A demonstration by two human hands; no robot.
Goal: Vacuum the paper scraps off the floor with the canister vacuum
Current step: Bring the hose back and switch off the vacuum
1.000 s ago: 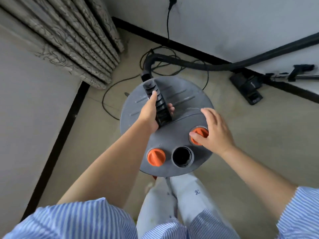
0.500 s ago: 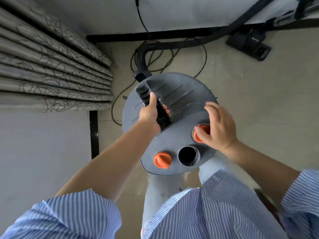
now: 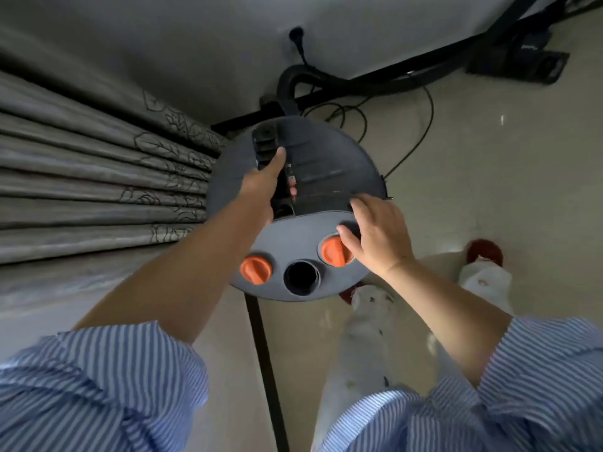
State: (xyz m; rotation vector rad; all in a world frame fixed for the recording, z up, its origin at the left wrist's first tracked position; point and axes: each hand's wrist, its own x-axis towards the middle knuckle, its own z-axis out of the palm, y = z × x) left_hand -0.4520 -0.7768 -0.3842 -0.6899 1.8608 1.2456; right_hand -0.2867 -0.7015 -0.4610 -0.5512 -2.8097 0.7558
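My striped blue sleeves (image 3: 98, 380) are filling the bottom of the view, and my pale trouser leg (image 3: 362, 347) is showing between them over the floor (image 3: 473, 164). My right hand (image 3: 378, 236) is reaching onto the canister vacuum (image 3: 326, 164), fingers spread and relaxed, thumb touching the right orange knob (image 3: 334, 252). Beside that knob the round black port (image 3: 301, 277) is sitting open, with the left orange knob (image 3: 256, 269) on its far side. My left hand (image 3: 261, 190) is wrapping around the ribbed black handle (image 3: 266, 145) on the lid, thumb lying along its top. The vacuum is standing on the floor just ahead of my legs, near the grey curtain (image 3: 98, 177). Past it, the black hose (image 3: 342, 83) is curving out along the wall toward the floor head (image 3: 522, 60), and thin cable (image 3: 421, 132) is looping on the floor.
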